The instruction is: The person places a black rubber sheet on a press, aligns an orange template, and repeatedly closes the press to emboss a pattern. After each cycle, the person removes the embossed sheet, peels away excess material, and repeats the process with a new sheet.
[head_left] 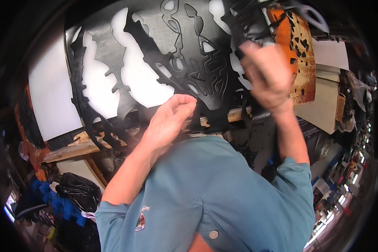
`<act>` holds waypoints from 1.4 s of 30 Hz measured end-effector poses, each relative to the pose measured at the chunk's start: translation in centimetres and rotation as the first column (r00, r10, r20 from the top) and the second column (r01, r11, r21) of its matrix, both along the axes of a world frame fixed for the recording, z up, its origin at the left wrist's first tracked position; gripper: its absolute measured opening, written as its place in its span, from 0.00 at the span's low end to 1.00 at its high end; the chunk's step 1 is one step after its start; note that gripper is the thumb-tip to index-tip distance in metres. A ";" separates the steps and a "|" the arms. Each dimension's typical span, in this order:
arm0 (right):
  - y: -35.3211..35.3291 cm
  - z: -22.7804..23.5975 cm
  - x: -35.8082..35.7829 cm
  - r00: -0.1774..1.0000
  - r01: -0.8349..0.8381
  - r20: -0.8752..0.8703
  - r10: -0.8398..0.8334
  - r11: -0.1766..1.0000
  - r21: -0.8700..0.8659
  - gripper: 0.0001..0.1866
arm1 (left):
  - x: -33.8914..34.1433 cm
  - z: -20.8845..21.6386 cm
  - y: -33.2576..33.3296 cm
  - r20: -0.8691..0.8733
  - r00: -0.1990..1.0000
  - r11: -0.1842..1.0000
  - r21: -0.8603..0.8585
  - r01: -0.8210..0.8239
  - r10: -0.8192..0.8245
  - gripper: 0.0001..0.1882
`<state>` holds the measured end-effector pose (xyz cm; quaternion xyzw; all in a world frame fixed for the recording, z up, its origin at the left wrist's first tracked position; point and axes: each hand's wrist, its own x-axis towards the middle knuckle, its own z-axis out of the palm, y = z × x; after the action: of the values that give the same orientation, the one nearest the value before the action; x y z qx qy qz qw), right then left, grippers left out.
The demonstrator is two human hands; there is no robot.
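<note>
A black sheet (pixel 147 42) with wavy cut-out shapes lies in front of me, and a white surface (pixel 100 86) shows through its openings. Over its near edge is my left hand (pixel 168 119), thumb and forefinger pressed together; whatever they pinch, if anything, is too small to make out. Further right, my right hand (pixel 268 75) is raised over the sheet's right side, its curled fingers smeared by motion. Dark blurred strips (pixel 250 27) appear just beyond those fingers; whether the hand holds them I cannot tell. Cut outlines of narrow shapes (pixel 206 69) remain within the sheet between my hands.
A white panel (pixel 52 96) stands at the left. Wooden boards (pixel 73 150) run under the near edge. An orange piece (pixel 283 38) and a rusty perforated plate (pixel 303 59) lie at the right, beside pale boxes (pixel 319 98). Dark bags (pixel 77 191) sit lower left.
</note>
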<state>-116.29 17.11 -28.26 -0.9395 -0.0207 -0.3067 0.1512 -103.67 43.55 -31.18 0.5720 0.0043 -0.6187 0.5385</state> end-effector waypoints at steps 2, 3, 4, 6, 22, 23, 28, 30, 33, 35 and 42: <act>2.0 -3.0 -0.8 0.973 -0.102 -0.211 0.097 0.995 -0.011 0.24 | 0.1 -0.5 -0.6 -0.054 0.998 1.000 -0.014 0.010 -0.010 0.15; 2.5 -3.8 -1.3 0.954 -0.149 -0.267 0.138 0.989 -0.021 0.24 | 0.1 -0.7 -0.7 -0.087 0.996 0.999 -0.046 0.003 -0.007 0.13; 2.6 -4.5 -1.6 0.951 -0.132 -0.278 0.132 0.991 0.019 0.25 | 0.0 -0.9 -0.8 -0.095 0.995 0.999 -0.038 -0.012 0.009 0.11; 2.6 -4.6 -2.1 0.972 -0.136 -0.181 0.152 0.986 0.098 0.27 | -0.5 -1.3 -0.9 -0.109 0.990 0.988 -0.112 -0.102 0.090 0.11; 2.3 0.4 0.9 0.930 0.311 -0.340 0.140 0.194 0.930 0.15 | -0.2 4.8 0.7 0.721 0.693 0.999 -0.015 0.034 -0.013 0.12; 2.2 0.7 1.4 0.940 0.303 -0.313 0.138 0.087 0.949 0.15 | -0.1 5.3 0.4 0.812 0.583 1.000 -0.013 0.015 0.001 0.11; 3.4 1.4 2.8 0.952 0.288 -0.281 0.124 -0.043 0.957 0.14 | 0.2 4.0 -5.2 0.787 0.608 0.984 -0.171 0.045 0.109 0.18; 3.9 1.4 3.0 0.964 0.247 -0.242 0.112 -0.027 0.969 0.14 | 0.3 3.0 -7.3 0.840 0.528 0.980 -0.188 0.068 0.124 0.21; 4.3 0.9 3.2 0.980 0.198 -0.190 0.062 -0.168 0.966 0.14 | 0.6 1.6 -8.9 0.783 0.572 0.937 -0.343 0.068 0.245 0.21; 4.7 0.6 3.1 0.979 0.203 -0.202 0.033 -0.286 0.937 0.14 | 0.8 0.9 -9.1 0.714 0.619 0.895 -0.445 0.042 0.326 0.18; 5.2 -0.3 3.4 0.986 0.154 -0.127 0.111 -0.291 0.944 0.14 | 1.8 -1.5 -9.0 0.801 0.416 0.838 -0.525 0.146 0.430 0.12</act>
<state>-112.88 22.32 -28.56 -0.4584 0.2637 -0.1226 0.8398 -101.89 34.58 -32.67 0.6399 -0.3997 -0.1411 0.6410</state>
